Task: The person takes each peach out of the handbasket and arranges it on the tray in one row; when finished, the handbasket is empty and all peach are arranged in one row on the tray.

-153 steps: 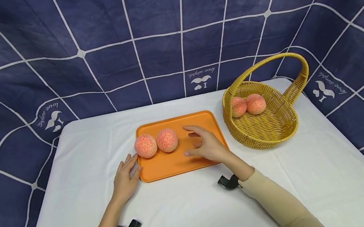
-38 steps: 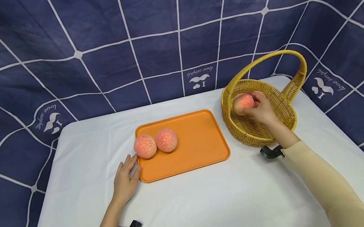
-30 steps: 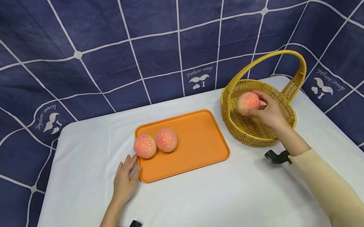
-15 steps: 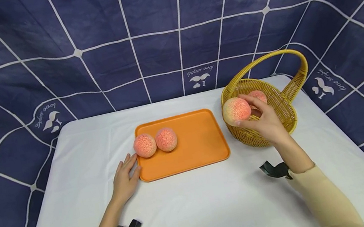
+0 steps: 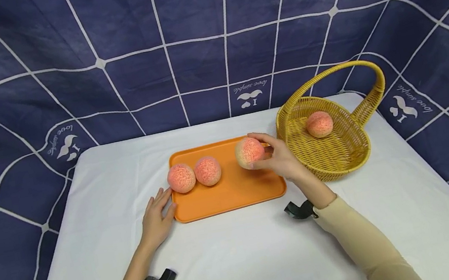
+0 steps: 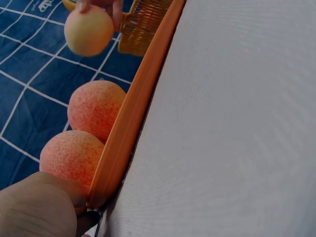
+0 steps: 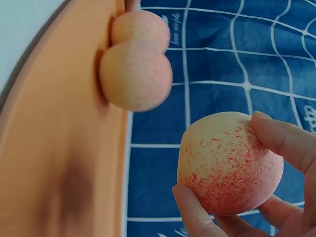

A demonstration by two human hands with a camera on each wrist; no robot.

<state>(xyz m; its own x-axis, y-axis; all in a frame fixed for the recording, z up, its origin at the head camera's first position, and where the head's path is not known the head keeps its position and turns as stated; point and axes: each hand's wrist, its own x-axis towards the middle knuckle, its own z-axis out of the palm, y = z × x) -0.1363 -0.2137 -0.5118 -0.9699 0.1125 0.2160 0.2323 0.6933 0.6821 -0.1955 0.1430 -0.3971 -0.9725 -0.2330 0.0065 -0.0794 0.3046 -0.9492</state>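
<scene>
My right hand [image 5: 280, 157] holds a peach [image 5: 249, 153] between thumb and fingers above the right part of the orange tray [image 5: 229, 194]. In the right wrist view that peach [image 7: 229, 163] is pale yellow with red speckles. Two more peaches, a left one [image 5: 181, 178] and a right one [image 5: 208, 171], sit side by side at the tray's left end. My left hand [image 5: 155, 223] rests at the tray's left edge, its fingers fairly straight and touching the rim. In the left wrist view the left hand [image 6: 42, 205] is partly cut off by the frame.
A yellow wicker basket [image 5: 323, 162] with a tall arched handle stands right of the tray, one peach [image 5: 319, 124] inside it. White cloth [image 5: 236, 258] covers the table. A dark blue curtain with white lines [image 5: 202, 64] hangs behind and at the sides.
My right hand has lifted a peach out of the basket and carried it left over the tray. One peach stays in the basket. My left hand has kept its place.
</scene>
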